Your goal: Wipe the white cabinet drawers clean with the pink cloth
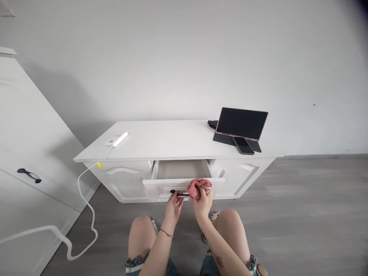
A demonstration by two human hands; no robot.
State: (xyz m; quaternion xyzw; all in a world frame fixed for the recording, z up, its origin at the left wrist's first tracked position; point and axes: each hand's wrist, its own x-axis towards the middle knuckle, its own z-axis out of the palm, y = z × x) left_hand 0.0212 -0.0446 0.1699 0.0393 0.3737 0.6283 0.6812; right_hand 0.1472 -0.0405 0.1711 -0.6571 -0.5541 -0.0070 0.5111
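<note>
The right hand (202, 203) has its fingers bunched around a crumpled red cloth (198, 185), pressed against the front of the pulled-out white drawer (151, 185) at the right end of its black handle (185, 194). The left hand (173, 206) has its fingers at that handle, though I cannot tell whether they close on it. On the white counter (163, 138) above, a smartphone (243, 146) lies just before a propped dark-screened tablet (241, 123)
</note>
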